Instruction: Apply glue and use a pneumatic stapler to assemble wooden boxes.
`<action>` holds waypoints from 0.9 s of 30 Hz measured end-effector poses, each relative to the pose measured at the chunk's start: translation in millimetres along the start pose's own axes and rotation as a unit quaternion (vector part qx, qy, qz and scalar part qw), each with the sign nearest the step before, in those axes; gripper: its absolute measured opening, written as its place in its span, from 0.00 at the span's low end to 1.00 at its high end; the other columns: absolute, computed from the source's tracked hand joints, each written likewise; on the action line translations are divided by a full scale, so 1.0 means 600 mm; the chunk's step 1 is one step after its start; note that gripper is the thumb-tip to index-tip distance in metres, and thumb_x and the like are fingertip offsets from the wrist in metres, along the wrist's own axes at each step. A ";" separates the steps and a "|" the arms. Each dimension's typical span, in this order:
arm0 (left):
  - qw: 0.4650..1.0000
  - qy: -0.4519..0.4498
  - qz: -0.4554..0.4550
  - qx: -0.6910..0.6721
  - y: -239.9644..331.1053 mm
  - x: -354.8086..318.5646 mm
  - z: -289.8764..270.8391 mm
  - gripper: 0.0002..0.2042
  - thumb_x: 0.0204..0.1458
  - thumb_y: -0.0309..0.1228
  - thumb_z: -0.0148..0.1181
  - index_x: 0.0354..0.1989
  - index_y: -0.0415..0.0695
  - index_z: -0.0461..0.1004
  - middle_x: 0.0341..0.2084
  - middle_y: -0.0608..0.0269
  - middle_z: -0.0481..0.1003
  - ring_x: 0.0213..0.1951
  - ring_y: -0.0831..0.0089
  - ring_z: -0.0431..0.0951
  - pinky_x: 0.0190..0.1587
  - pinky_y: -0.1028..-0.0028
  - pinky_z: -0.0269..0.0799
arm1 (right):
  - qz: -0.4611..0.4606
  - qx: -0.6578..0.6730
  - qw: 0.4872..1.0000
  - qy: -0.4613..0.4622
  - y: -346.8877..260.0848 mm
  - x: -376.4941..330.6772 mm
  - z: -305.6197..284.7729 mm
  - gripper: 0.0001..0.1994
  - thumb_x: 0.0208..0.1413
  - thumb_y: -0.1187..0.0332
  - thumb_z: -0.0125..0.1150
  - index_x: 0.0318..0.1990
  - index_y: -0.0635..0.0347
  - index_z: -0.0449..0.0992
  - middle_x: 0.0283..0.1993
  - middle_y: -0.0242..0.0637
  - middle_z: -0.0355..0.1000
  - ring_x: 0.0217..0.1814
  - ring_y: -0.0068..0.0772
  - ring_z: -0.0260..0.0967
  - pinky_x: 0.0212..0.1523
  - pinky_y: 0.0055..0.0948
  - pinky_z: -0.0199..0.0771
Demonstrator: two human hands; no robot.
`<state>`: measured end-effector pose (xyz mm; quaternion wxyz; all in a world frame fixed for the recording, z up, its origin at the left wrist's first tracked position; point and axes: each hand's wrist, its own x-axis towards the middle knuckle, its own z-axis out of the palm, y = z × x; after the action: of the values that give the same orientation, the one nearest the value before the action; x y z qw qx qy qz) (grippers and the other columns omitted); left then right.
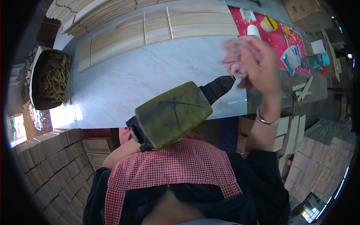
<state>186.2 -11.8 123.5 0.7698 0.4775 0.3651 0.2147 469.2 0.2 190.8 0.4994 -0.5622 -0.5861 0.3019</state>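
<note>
My right hand (pixel 260 65) is raised over the right end of the table, blurred by motion. Its fingers are closed round a crumpled pink cloth (pixel 234 60). A metal bangle circles that wrist. Across the middle, a bulky yellow-green block (pixel 174 114) with black ends and a dark cross mark hides part of the table; its kind I cannot make out. My left forearm (pixel 123 153) runs behind this block, and the hand itself is hidden. Beyond lie pale wooden panels (pixel 116 47) with thin light strips across them, flat on the grey-white marbled tabletop (pixel 112 90).
Stacked wooden strips (pixel 101 17) line the far left. An open box (pixel 35 84) of wood scraps stands left. On a red cloth (pixel 273 45) at right are a white bottle (pixel 253 30), a yellow-topped tub (pixel 269 24) and a blue-lidded jar (pixel 314 60). Wood stacks (pixel 52 165) flank me.
</note>
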 end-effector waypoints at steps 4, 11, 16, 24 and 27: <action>1.000 -0.009 0.020 -0.014 -0.005 -0.011 -0.001 0.09 0.60 0.25 0.59 0.48 0.40 0.74 0.39 0.60 0.76 0.39 0.74 0.77 0.45 0.75 0.75 | -0.058 0.021 0.997 -0.056 -0.041 -0.028 -0.005 0.10 0.58 0.75 0.58 0.48 0.62 0.76 0.31 0.31 0.77 0.23 0.18 0.64 0.25 0.18 0.62; 0.998 -0.036 0.040 -0.042 -0.021 -0.025 -0.008 0.08 0.60 0.24 0.57 0.46 0.40 0.74 0.38 0.62 0.76 0.38 0.75 0.77 0.43 0.77 0.75 | 0.007 -0.010 0.985 -0.172 -0.027 -0.063 -0.016 0.13 0.59 0.75 0.54 0.52 0.65 0.73 0.42 0.38 0.77 0.33 0.28 0.69 0.37 0.25 0.71; 0.995 -0.058 0.059 -0.056 -0.023 -0.041 -0.028 0.07 0.60 0.23 0.57 0.45 0.40 0.74 0.38 0.62 0.75 0.38 0.76 0.76 0.42 0.79 0.75 | 0.044 -0.177 0.976 -0.122 0.001 -0.063 -0.020 0.15 0.56 0.71 0.60 0.51 0.65 0.73 0.39 0.35 0.75 0.32 0.27 0.66 0.37 0.24 0.68; 0.990 -0.068 0.091 -0.082 -0.036 -0.037 -0.010 0.05 0.61 0.22 0.55 0.43 0.41 0.75 0.37 0.64 0.75 0.36 0.78 0.76 0.41 0.81 0.74 | -0.073 -0.038 0.995 -0.054 -0.042 -0.081 -0.017 0.10 0.52 0.74 0.61 0.42 0.63 0.75 0.27 0.31 0.75 0.22 0.24 0.62 0.26 0.20 0.61; 0.987 -0.075 0.104 -0.095 -0.040 -0.036 -0.011 0.05 0.61 0.22 0.55 0.43 0.41 0.75 0.37 0.64 0.75 0.36 0.79 0.76 0.40 0.82 0.74 | -0.065 -0.056 0.987 -0.133 -0.057 -0.081 -0.033 0.11 0.50 0.75 0.60 0.42 0.62 0.75 0.27 0.31 0.74 0.23 0.24 0.60 0.27 0.21 0.60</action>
<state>166.8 -33.5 108.2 0.8106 0.4522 0.2323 0.2906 468.7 -56.9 216.6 0.4036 -0.5047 -0.6985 0.3072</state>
